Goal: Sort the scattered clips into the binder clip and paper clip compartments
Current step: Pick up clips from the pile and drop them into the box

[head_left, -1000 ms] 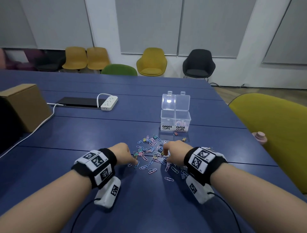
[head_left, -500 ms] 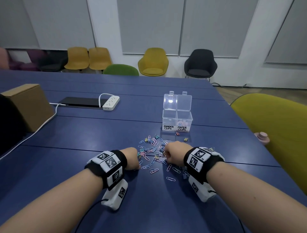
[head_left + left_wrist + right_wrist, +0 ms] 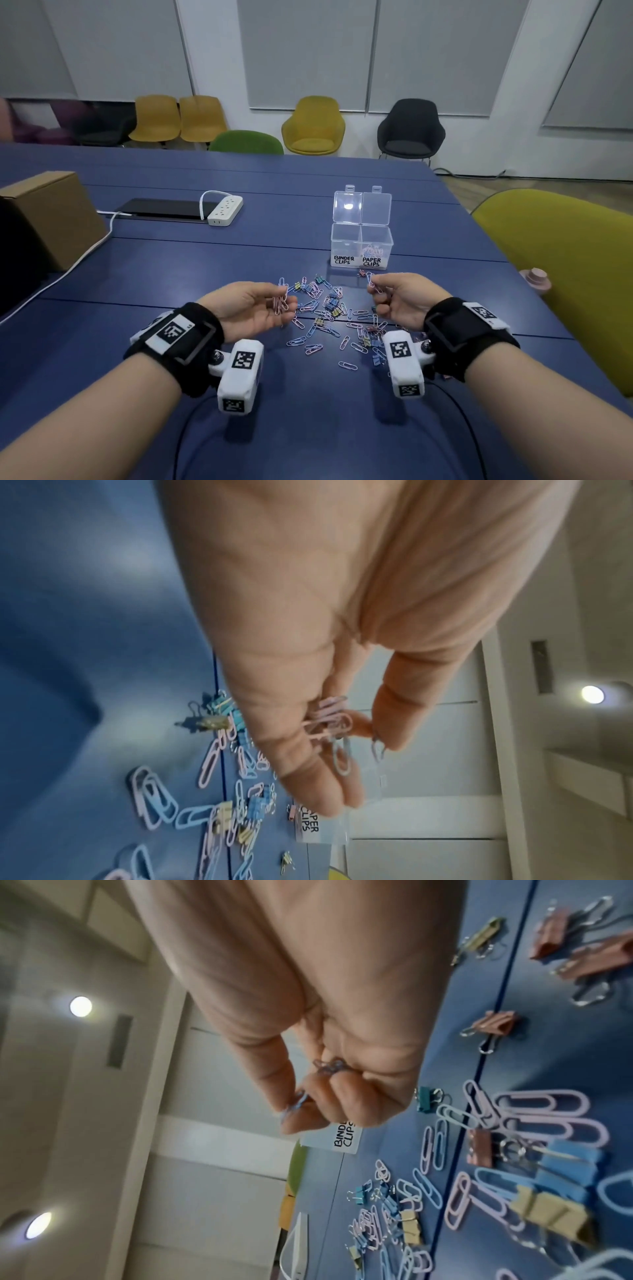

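On the blue table (image 3: 171, 274) the clear box (image 3: 361, 246) stands just behind the clip pile (image 3: 329, 315). Left hand (image 3: 253, 310) pinches a paper clip bunch (image 3: 281, 303); right hand (image 3: 400, 298) pinches maybe two. Tip both into PAPER CLIPS, low over the rim.

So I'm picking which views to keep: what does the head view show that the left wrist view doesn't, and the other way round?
Only the head view: the right hand pinching paper clips, both compartments of the box with paper clips in the right one, the power strip and the cardboard box.
Only the left wrist view: close detail of the pink and blue paper clips lying in the curled fingers, and a ceiling light.
Both: the left hand holding paper clips, the scattered pile on the table, and the PAPER CLIPS label.
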A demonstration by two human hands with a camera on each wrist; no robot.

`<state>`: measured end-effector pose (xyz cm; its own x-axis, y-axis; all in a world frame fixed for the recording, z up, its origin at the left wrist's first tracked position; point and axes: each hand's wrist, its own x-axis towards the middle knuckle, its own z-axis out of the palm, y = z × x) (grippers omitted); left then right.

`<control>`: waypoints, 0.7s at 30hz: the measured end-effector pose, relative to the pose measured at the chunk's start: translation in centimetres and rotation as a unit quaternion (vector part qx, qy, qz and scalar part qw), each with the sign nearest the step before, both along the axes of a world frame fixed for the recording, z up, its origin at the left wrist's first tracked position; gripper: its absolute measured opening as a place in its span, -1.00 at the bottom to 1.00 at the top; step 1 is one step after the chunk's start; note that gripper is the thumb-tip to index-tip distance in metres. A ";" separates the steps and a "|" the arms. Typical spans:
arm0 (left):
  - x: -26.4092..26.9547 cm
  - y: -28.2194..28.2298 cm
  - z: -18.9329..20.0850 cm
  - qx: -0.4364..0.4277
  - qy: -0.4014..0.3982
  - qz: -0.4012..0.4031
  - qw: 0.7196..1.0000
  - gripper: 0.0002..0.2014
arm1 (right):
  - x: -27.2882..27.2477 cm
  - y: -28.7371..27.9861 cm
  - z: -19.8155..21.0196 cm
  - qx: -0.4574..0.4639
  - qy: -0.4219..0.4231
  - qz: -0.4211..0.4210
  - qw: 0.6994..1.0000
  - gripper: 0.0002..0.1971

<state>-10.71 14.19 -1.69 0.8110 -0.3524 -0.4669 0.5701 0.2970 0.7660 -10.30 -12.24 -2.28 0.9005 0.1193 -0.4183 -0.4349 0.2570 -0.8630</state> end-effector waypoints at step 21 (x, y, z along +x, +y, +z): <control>-1.0 -5.8 -1.3 0.216 -0.013 -0.117 0.969 -0.60 | -3.9 -4.0 0.5 -0.544 -0.114 0.273 0.785 -0.91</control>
<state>-11.71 8.34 -3.04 0.7465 -0.3034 -0.5922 0.5617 -0.1899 0.8053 -14.22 -16.24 -1.82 0.9055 0.1984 -0.3750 -0.0251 -0.8573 -0.5142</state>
